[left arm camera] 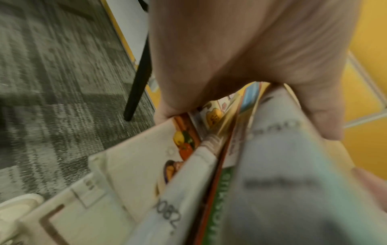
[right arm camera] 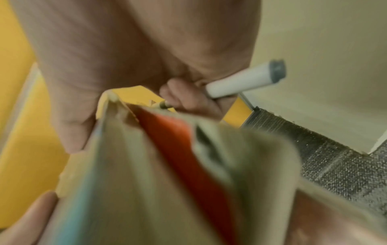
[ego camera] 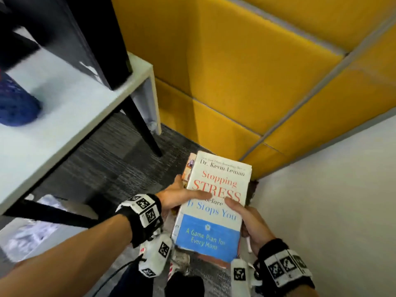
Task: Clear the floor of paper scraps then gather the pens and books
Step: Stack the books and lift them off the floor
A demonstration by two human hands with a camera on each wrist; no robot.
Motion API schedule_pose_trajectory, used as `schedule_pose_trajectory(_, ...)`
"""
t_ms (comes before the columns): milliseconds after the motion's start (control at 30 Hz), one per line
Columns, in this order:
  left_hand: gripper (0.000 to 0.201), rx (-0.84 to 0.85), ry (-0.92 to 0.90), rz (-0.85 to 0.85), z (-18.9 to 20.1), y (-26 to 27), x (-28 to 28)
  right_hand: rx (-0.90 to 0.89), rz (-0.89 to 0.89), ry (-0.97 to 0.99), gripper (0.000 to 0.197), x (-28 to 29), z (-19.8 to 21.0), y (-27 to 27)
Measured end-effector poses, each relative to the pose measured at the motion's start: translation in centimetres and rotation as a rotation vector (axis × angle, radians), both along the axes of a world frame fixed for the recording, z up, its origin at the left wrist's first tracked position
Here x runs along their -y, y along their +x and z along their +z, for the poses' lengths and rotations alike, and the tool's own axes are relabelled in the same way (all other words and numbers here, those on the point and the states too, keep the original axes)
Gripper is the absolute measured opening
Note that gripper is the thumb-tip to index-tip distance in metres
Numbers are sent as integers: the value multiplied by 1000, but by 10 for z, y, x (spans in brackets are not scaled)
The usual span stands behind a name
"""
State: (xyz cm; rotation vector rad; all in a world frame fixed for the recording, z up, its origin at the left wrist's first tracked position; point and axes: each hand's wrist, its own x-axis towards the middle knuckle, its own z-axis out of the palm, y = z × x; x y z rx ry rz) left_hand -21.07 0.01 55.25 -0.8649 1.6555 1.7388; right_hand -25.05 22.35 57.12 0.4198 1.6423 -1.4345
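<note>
A stack of books (ego camera: pixel 214 206) is carried in the air between both hands, a white and blue paperback on top. My left hand (ego camera: pixel 180 195) grips the stack's left edge, thumb lying across the top cover. My right hand (ego camera: pixel 246 219) grips the right edge, thumb on the cover. In the left wrist view the book edges (left arm camera: pixel 209 165) sit pinched under the left hand (left arm camera: pixel 251 66). In the right wrist view the right hand (right arm camera: pixel 146 58) also holds a white pen (right arm camera: pixel 245 81) in its curled fingers beside the books (right arm camera: pixel 167 165).
A white table (ego camera: pixel 70 116) with black legs stands to the left, with a blue object (ego camera: pixel 17 101) and a black box (ego camera: pixel 90 39) on it. Yellow padded panels (ego camera: pixel 257 71) rise ahead, a white wall (ego camera: pixel 332 200) to the right. Grey carpet (ego camera: pixel 120 159) lies below.
</note>
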Motion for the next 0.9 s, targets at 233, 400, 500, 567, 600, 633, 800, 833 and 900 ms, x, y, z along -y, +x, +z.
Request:
schedule_pose_trajectory(233, 84, -121, 64, 109, 106, 70, 48, -44, 64, -66, 34, 57, 111, 55)
schedule_pose_trajectory(400, 70, -226, 73, 140, 143, 116, 113, -156, 129, -49, 34, 117, 141, 97)
schedule_pose_trajectory(500, 65, -264, 65, 138, 155, 156, 159, -174, 139, -6, 37, 159, 146, 130)
schedule_pose_trajectory(567, 49, -282, 71, 129, 164, 187, 191, -164, 149, 5, 32, 192, 147, 154)
schedule_pose_trajectory(600, 40, -287, 70, 124, 169, 201, 207, -157, 160, 1, 35, 208, 147, 166)
schedule_pose_trajectory(633, 31, -286, 66, 120, 173, 216, 224, -155, 171, 4, 41, 225, 146, 177)
schedule_pose_trajectory(800, 13, -294, 14, 126, 184, 266, 307, -111, 258, 47, 50, 306, 144, 216)
schedule_pose_trajectory(833, 16, -283, 1, 130, 184, 272, 324, -107, 274, 46, 52, 320, 142, 220)
schedule_pose_trajectory(900, 31, -266, -40, 149, 179, 278, 356, -95, 296, 38, 52, 347, 136, 223)
